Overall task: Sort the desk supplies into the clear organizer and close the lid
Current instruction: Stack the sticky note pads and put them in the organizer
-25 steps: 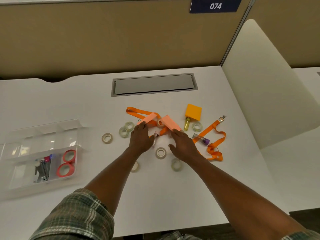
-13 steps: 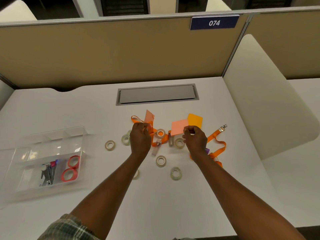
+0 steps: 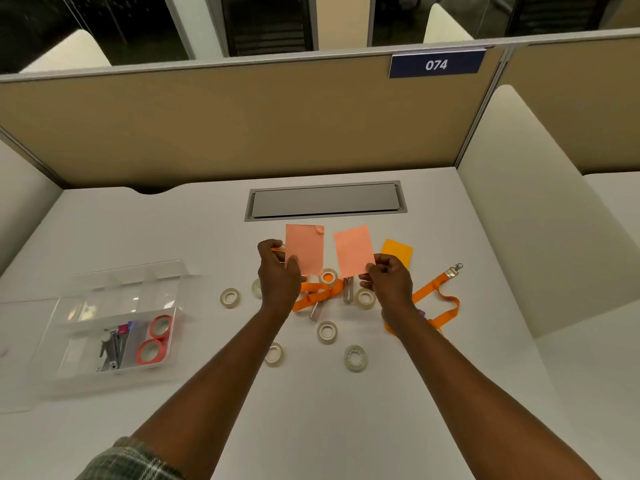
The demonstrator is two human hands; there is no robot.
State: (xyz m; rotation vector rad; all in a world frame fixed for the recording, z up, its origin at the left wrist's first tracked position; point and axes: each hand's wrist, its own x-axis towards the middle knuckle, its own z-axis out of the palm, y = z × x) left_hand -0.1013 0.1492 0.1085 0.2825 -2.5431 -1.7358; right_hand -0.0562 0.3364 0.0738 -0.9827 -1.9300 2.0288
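On white desk [image 3: 311, 420], clear organizer [image 3: 104, 294] sitting at left, red tape rings [image 3: 155, 338] lying in its near compartment. Orange lanyard [image 3: 437, 299] trailing at centre-right. Left hand [image 3: 278, 276] pinching pink card [image 3: 304, 249] upright above the desk; right hand [image 3: 389, 282] pinching second pink card [image 3: 353, 251] just beside it. Small tape rolls [image 3: 327, 331] lying scattered below.

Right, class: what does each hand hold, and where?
The left hand pinches one pink card at its lower left edge; the right hand pinches the other pink card at its lower right corner.
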